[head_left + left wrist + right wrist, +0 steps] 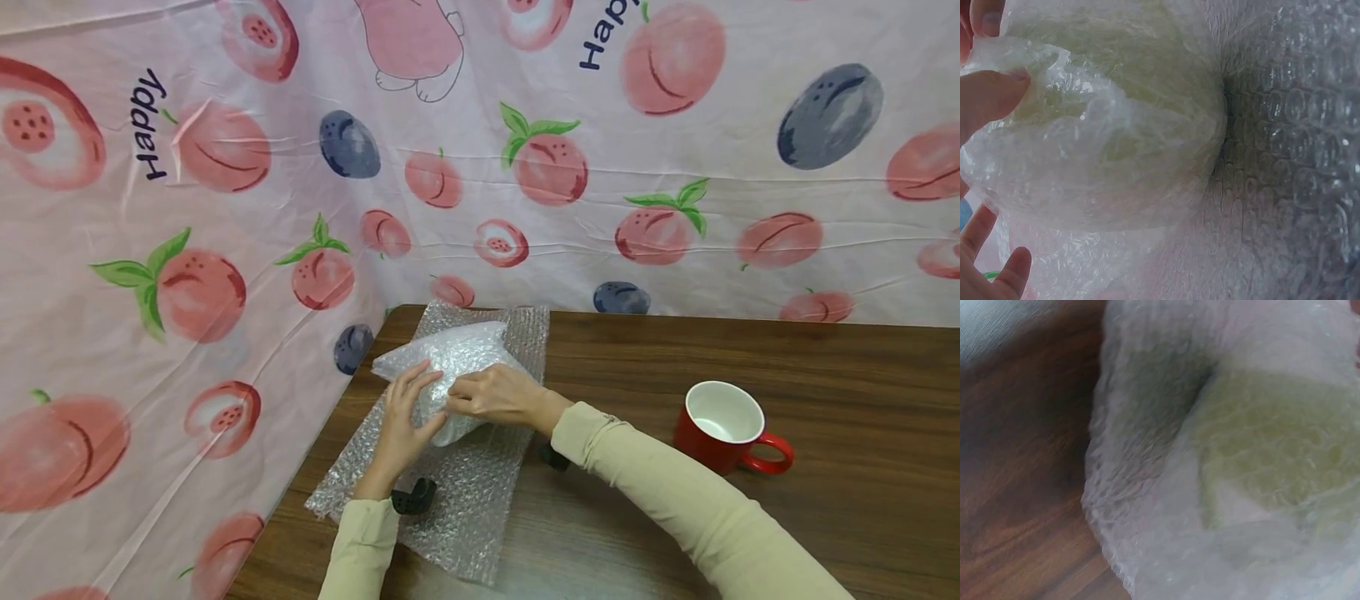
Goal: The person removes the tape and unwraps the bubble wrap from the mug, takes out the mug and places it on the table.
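Note:
A bundle (465,346) wrapped in bubble wrap lies on a flat bubble wrap sheet (468,500) at the table's left side. Through the layers in the right wrist view, a yellow-green and white item (1279,434) shows faintly; its kind is unclear. My left hand (401,425) rests against the bundle's near left side, fingers extended and spread, thumb apart. From the right, my right hand (498,396) pinches the bundle's wrap with curled fingers. In the left wrist view a thumb (994,97) presses on crinkled bubble wrap (1116,131).
A red mug (705,442) with a white inside stands on the brown wooden table (607,367) to the right, beyond my right forearm. A fruit-print cloth (465,183) hangs behind the table and along its left edge.

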Motion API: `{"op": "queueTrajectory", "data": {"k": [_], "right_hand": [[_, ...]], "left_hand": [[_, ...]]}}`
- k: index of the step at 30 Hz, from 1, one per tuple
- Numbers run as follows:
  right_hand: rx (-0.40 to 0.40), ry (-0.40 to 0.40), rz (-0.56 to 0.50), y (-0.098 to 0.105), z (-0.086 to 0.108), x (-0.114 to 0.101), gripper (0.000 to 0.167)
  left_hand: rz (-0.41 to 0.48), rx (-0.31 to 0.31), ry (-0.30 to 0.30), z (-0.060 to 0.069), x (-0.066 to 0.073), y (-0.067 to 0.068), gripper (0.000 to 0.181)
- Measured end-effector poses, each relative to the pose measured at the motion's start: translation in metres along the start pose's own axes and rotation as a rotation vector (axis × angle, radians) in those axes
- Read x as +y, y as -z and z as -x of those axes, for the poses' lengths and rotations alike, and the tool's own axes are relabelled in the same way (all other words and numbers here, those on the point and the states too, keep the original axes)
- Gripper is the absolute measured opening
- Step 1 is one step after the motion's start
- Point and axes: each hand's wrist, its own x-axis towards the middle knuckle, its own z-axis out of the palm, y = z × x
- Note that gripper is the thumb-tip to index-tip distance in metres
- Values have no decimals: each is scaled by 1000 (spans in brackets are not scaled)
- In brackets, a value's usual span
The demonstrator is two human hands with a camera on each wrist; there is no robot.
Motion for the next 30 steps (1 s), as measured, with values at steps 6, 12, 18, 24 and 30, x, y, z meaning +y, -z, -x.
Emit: {"op": "queueTrajectory", "data": {"k": [6,12,18,24,30], "right_hand": [[58,52,75,-3,0,1,10],[36,25,79,-4,0,-1,12],[23,1,90,-5,-2,-2,11],[44,12,71,-6,2,-1,11],[89,19,91,-10,2,-4,10]], "left_hand": [[-13,25,-14,-1,-1,-2,58],[-24,31,-19,-1,0,-4,58],[-32,35,-24,-1,0,-5,59],[-27,26,4,-1,0,-5,58],[-31,31,8,0,-1,-3,56]]}}
